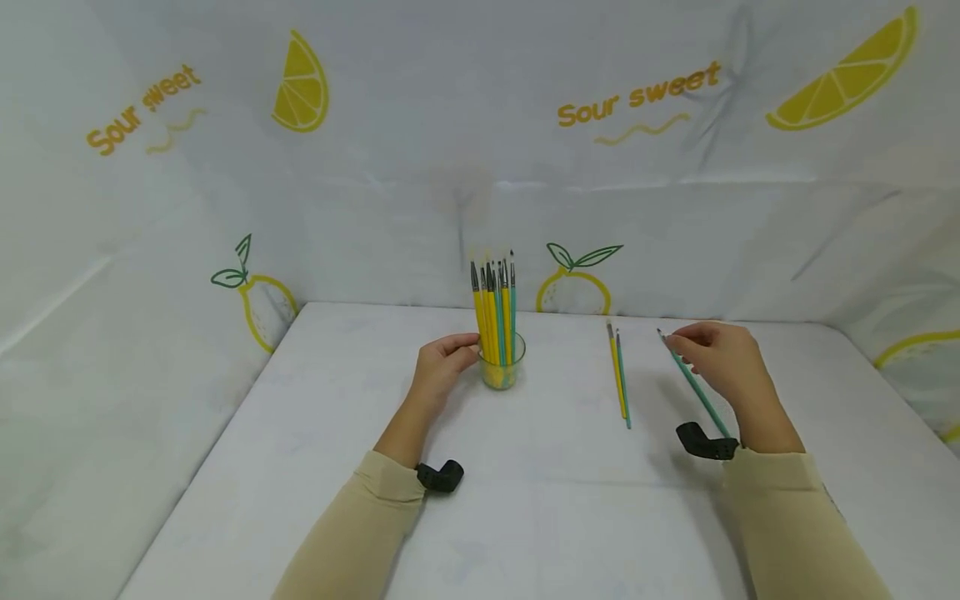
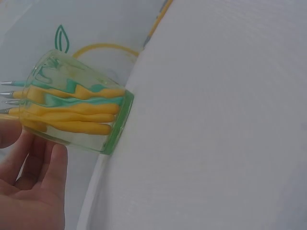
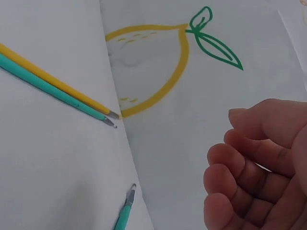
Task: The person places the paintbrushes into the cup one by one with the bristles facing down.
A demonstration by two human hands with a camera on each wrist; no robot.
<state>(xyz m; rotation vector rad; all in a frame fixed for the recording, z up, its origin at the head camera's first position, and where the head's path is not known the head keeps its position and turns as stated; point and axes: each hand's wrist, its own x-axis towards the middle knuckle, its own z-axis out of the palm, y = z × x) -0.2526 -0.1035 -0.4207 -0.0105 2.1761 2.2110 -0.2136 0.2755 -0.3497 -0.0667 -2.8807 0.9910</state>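
A clear glass cup (image 1: 501,377) stands upright, holding several paintbrushes (image 1: 491,315) with yellow and turquoise handles, bristles up. My left hand (image 1: 438,371) is at its left side, fingertips and thumb right against the glass near the rim, not wrapped around it. In the left wrist view the handles show through the glass wall (image 2: 72,136). Over a turquoise paintbrush (image 1: 701,390) lying at the right, my right hand (image 1: 723,362) hovers near the bristle end. The right wrist view shows its fingers (image 3: 225,177) loosely bent with nothing between them, the turquoise brush (image 3: 123,216) below on the table.
Between the cup and my right hand, a yellow paintbrush (image 1: 617,371) and another turquoise paintbrush (image 1: 623,383) lie side by side. The white table (image 1: 570,517) ends at a back edge against a lemon-printed cloth (image 1: 420,225).
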